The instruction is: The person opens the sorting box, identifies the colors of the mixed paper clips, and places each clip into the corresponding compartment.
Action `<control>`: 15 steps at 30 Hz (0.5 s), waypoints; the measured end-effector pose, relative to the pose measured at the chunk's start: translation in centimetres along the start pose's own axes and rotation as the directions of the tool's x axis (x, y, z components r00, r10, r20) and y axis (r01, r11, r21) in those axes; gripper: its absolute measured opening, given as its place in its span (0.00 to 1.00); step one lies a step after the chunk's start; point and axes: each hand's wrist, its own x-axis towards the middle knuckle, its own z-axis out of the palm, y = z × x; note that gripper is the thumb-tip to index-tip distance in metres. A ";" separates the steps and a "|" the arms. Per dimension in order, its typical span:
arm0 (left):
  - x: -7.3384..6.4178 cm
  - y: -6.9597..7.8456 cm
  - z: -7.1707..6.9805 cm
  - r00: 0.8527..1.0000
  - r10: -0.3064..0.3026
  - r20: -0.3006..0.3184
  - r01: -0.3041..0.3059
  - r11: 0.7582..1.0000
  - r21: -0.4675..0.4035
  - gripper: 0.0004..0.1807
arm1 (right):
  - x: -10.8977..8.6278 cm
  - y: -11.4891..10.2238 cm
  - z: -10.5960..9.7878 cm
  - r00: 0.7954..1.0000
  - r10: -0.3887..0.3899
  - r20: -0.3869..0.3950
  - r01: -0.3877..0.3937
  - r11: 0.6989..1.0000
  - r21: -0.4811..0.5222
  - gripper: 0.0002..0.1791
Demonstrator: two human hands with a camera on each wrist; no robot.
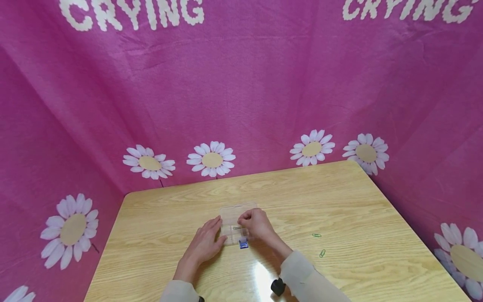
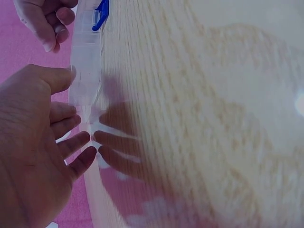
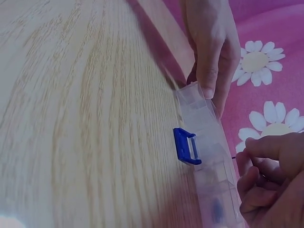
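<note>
A clear plastic compartment box (image 1: 228, 239) with a blue latch (image 1: 243, 243) lies on the table, its lid (image 1: 231, 214) folded back. My left hand (image 1: 205, 241) rests along its left side, thumb at the front corner and fingers fairly straight. Over the right part of the box, my right hand (image 1: 258, 224) has its thumb and fingers drawn together. Close below those fingertips, a green paper clip (image 1: 237, 228) shows over the compartments. Whether the right fingertips pinch something, I cannot tell. The right wrist view shows a dark bluish shape (image 3: 217, 210) inside the box.
Two green paper clips (image 1: 316, 235) lie apart on the wooden table (image 1: 166, 226), to the right of my right hand. A pink cloth (image 1: 241, 100) with daisies and white lettering hangs behind and beside the table. Light glares off the tabletop near its front.
</note>
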 end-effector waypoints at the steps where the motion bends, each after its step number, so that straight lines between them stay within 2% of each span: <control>1: 0.0 0.0 0.0 1.000 -0.002 0.001 0.002 1.000 0.000 0.35 | 0.0 0.0 -0.1 1.000 -0.001 -0.002 0.001 1.000 0.000 0.05; 15: 0.0 0.1 0.0 1.000 -0.018 0.011 0.018 1.000 -0.006 0.36 | -0.8 0.8 -2.9 0.996 -0.059 -0.071 0.061 0.998 0.020 0.05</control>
